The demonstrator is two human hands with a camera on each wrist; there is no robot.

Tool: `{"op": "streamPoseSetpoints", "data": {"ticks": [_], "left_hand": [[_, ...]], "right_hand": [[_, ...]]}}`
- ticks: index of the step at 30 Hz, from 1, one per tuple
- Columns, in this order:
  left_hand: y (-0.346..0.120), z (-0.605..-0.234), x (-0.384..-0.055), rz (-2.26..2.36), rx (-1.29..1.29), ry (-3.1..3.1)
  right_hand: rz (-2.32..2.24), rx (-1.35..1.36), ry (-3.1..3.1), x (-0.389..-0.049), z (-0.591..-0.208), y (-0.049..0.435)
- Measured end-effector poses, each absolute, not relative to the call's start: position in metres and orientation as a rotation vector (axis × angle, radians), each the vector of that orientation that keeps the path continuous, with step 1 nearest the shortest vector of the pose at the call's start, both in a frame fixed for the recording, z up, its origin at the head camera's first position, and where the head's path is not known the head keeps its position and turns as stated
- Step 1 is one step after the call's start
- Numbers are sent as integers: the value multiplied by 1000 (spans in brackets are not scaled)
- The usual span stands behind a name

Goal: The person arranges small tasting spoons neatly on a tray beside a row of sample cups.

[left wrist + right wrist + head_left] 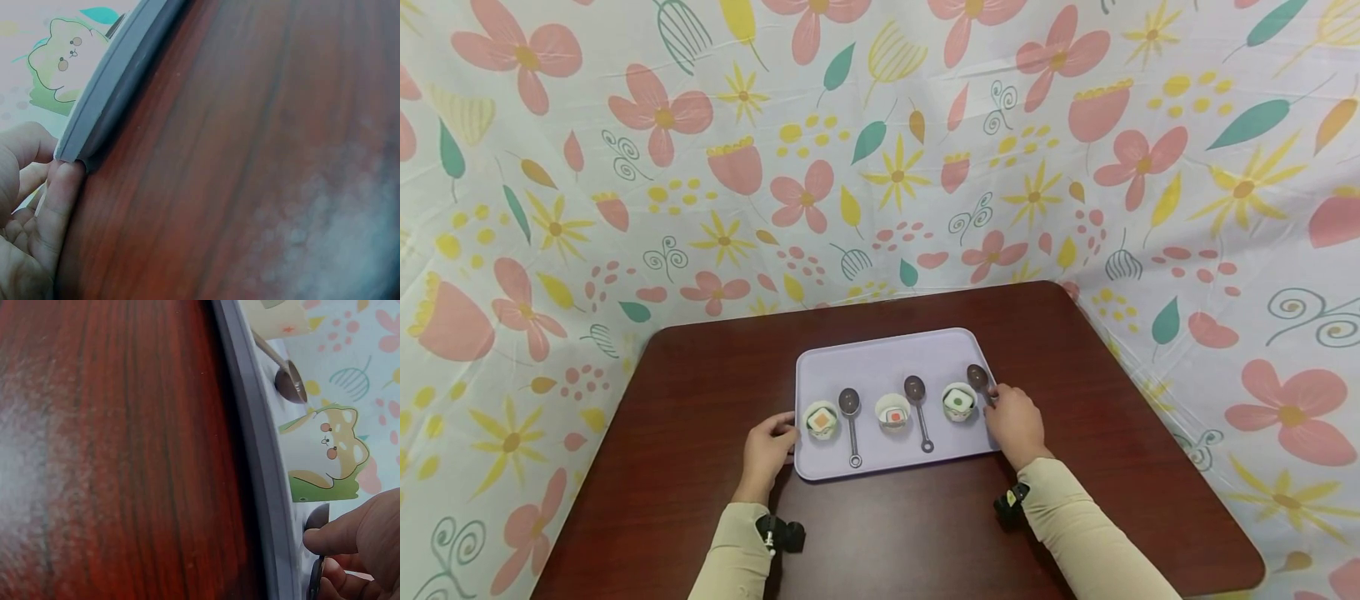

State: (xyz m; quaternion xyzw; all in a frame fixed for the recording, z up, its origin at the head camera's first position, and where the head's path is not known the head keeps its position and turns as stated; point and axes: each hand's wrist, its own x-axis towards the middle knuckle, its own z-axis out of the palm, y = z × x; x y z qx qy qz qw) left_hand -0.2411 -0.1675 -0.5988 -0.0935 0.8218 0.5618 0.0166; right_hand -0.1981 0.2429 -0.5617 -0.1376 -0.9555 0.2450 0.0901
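Observation:
A lavender tray point(880, 356) lies on the dark wooden table. On it stand three small cups: a left cup point(821, 430), a middle cup point(893, 422) and a right cup point(959, 412). Each contains whitish squares with a coloured mark. A left spoon point(849, 403) and a middle spoon point(915, 389) lie beside the cups. My left hand point(766, 454) grips the tray's left edge, thumb above and finger below in the left wrist view. My right hand point(1017, 423) pinches the handle of the right spoon point(977, 377) near the tray's right edge.
The reddish-brown table point(715, 375) extends around the tray. A flowered cloth point(880, 167) hangs behind it and at its sides. In the right wrist view, an animal drawing point(328, 453) shows on a cup close to my hand.

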Motion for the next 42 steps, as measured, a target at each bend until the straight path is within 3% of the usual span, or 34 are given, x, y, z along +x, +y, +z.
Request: {"op": "streamPoseSetpoints", "data": {"ticks": [42], "left_hand": [[-168,-598,-241,1740,-283,2578]], "right_hand": [[629,-370,-2835,-199,-573,238]]}}
